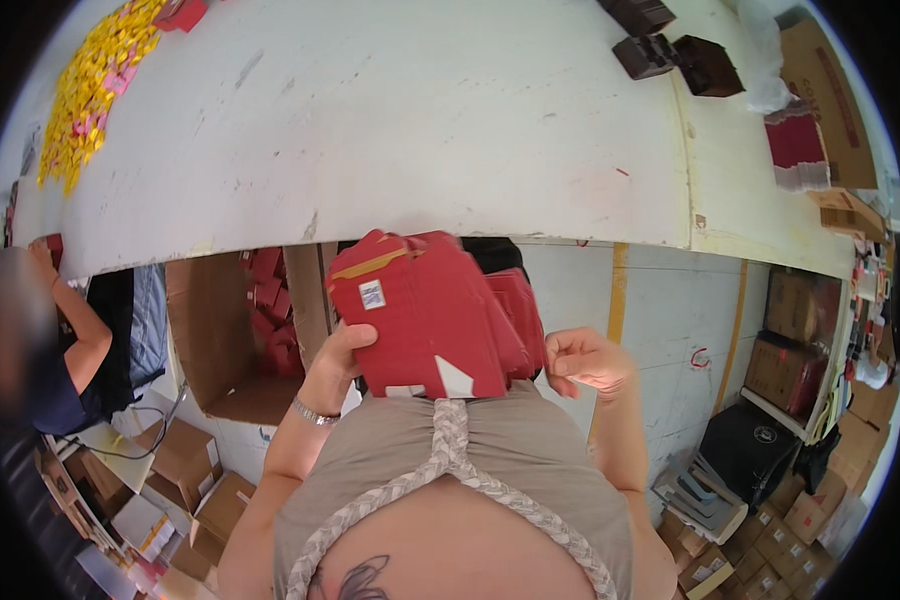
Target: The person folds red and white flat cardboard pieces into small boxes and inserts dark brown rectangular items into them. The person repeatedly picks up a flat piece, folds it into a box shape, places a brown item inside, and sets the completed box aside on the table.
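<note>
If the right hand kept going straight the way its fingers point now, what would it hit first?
The right hand has its curled fingers pointing left toward the stack of flat red cartons that the left hand holds. It would probably meet the stack's right edge first; depth is unclear, so it could pass just in front.

Two hands show at the middle of the frame: the left hand (342,352) and the right hand (585,360). One stack of flat red cartons (430,315) sits between them. One counter (420,120) fills the upper frame, with three dark brown boxes (670,50) at its upper right and one heap of yellow pieces (90,90) at upper left. One open cardboard box (235,340) stands at centre left. One other person (40,350) is at the left edge.
</note>
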The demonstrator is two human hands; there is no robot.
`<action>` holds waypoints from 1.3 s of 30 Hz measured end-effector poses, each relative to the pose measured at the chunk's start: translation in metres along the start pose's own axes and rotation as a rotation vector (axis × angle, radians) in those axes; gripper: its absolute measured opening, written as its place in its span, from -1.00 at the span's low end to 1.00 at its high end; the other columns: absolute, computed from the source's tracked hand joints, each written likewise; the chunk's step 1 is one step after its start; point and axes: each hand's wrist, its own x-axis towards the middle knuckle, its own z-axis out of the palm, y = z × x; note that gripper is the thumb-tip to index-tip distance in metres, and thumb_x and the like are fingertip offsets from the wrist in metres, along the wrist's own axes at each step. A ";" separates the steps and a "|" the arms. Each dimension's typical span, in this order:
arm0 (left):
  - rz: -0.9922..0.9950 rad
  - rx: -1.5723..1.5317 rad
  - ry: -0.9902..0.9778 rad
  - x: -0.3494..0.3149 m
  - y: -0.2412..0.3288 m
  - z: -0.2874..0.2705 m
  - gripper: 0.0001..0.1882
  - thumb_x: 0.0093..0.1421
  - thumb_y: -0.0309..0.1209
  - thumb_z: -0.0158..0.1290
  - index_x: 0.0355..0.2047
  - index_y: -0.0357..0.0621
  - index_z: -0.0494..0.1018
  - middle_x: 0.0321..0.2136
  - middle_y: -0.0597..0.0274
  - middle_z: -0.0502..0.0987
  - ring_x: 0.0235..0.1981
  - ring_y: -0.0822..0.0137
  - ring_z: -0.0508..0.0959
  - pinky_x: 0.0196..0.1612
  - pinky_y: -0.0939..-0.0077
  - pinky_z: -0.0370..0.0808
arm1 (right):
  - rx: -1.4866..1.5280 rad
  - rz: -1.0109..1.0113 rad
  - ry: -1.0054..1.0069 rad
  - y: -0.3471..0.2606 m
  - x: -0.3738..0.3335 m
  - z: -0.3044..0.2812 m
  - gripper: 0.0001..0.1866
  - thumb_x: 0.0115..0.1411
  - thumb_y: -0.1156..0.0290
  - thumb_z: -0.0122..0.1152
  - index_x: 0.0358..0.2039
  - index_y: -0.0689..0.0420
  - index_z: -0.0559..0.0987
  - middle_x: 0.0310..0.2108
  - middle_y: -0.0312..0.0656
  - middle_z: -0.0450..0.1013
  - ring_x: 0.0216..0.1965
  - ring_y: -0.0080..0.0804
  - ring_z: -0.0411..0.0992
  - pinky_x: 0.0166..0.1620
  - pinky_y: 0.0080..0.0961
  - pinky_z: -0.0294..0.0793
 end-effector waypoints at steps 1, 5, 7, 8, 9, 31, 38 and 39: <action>-0.004 0.015 0.020 -0.004 0.001 0.004 -0.16 -0.10 -0.22 0.27 0.18 -0.19 0.20 0.05 0.11 0.41 0.03 0.24 0.47 0.02 0.30 0.48 | -0.003 -0.041 0.064 0.012 0.006 -0.007 -0.80 0.19 0.40 0.12 -0.26 0.28 0.50 -0.60 -0.25 0.40 -0.71 -0.61 0.26 -0.67 -0.72 0.16; -0.083 -0.164 -0.097 0.013 -0.010 -0.013 -0.26 -0.03 -0.27 0.20 0.15 -0.26 0.21 0.00 0.02 0.45 -0.04 0.19 0.53 0.00 0.28 0.51 | 0.631 -0.108 0.322 0.031 0.051 -0.004 -0.86 0.24 0.38 0.08 -0.40 0.18 0.46 -0.60 -0.32 0.40 -0.74 -0.68 0.21 -0.70 -0.81 0.13; -0.068 -0.347 -0.282 0.028 -0.026 -0.022 -0.33 0.00 -0.30 0.16 0.11 -0.30 0.25 -0.03 -0.01 0.47 -0.08 0.18 0.55 -0.02 0.28 0.53 | 0.638 -0.086 0.397 0.036 0.065 0.003 -0.87 0.22 0.40 0.09 -0.34 0.19 0.48 -0.53 -0.29 0.43 -0.65 -0.63 0.27 -0.60 -0.73 0.19; -0.063 -0.391 -0.350 0.033 -0.027 -0.019 -0.34 0.01 -0.30 0.16 0.10 -0.30 0.25 -0.03 -0.01 0.47 -0.08 0.18 0.55 -0.02 0.28 0.53 | 0.495 -0.052 0.427 0.032 0.067 -0.001 -0.87 0.22 0.40 0.10 -0.30 0.20 0.48 -0.49 -0.27 0.44 -0.60 -0.60 0.29 -0.55 -0.70 0.22; -0.058 -0.433 -0.419 0.038 -0.026 -0.015 -0.35 0.01 -0.30 0.16 0.10 -0.30 0.26 -0.03 -0.02 0.47 -0.08 0.18 0.55 -0.03 0.28 0.53 | 0.329 -0.020 0.461 0.026 0.067 -0.007 -0.86 0.21 0.41 0.11 -0.27 0.20 0.49 -0.46 -0.26 0.45 -0.55 -0.58 0.32 -0.49 -0.66 0.25; 0.200 -0.297 -0.024 0.002 0.089 0.077 -0.40 0.14 -0.32 0.08 0.16 -0.27 0.20 0.02 -0.03 0.42 -0.02 0.15 0.51 0.00 0.25 0.52 | -1.525 -1.301 0.302 -0.119 0.117 0.060 0.19 -0.12 0.16 0.48 0.32 0.11 -0.19 0.29 0.27 -0.11 0.28 0.25 -0.03 0.26 0.01 -0.01; -0.074 -0.171 -0.342 0.017 0.134 0.064 -0.43 0.20 -0.26 -0.01 0.18 -0.24 0.20 0.02 0.05 0.44 -0.02 0.28 0.50 -0.02 0.39 0.51 | -1.262 -1.323 -0.227 -0.150 0.133 0.102 -0.23 -0.23 0.48 0.53 -0.05 0.06 0.23 -0.04 0.10 0.29 -0.06 -0.11 0.39 0.07 -0.17 0.32; 0.042 -0.117 -0.373 0.019 0.142 0.071 -0.47 0.23 -0.22 -0.05 0.15 -0.23 0.23 0.03 0.07 0.43 -0.01 0.29 0.49 0.00 0.39 0.50 | -1.119 -1.304 -0.193 -0.148 0.143 0.099 -0.23 -0.25 0.54 0.53 -0.07 0.07 0.21 -0.06 0.06 0.30 -0.09 -0.19 0.39 0.03 -0.21 0.37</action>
